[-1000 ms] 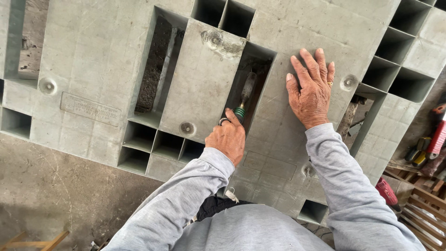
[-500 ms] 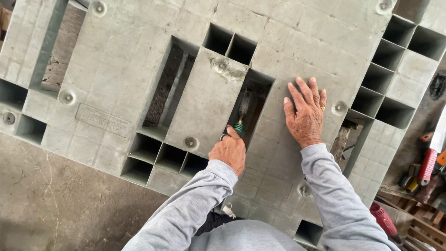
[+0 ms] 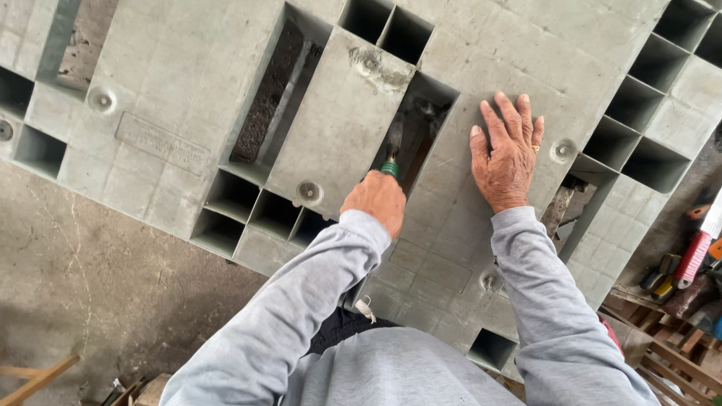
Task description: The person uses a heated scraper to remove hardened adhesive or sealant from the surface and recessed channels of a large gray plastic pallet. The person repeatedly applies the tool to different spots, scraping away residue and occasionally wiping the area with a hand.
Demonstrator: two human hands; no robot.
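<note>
1. L hand point(image 3: 382, 201) fist closed round a green-handled tool point(image 3: 391, 154); its tip is down in a dark slot of the grey plastic pallet point(image 3: 180, 90).
2. R hand point(image 3: 508, 154) open, fingers spread, palm flat on the pallet just beside that slot.
3. Concrete floor point(image 3: 90, 286) below; red-handled tools point(image 3: 696, 252) at far right.

A stained concrete floor point(image 3: 98, 301) fills the lower left. A wooden strip point(image 3: 34, 378) lies at its bottom edge, with small scraps point(image 3: 135, 391) just beside it. At the right edge, wooden slats point(image 3: 677, 361) carry a heap of tools: one with a red and white handle point(image 3: 699, 244) leans at a tilt, and one with yellow and black handles point(image 3: 660, 274) lies just beside it.
</note>
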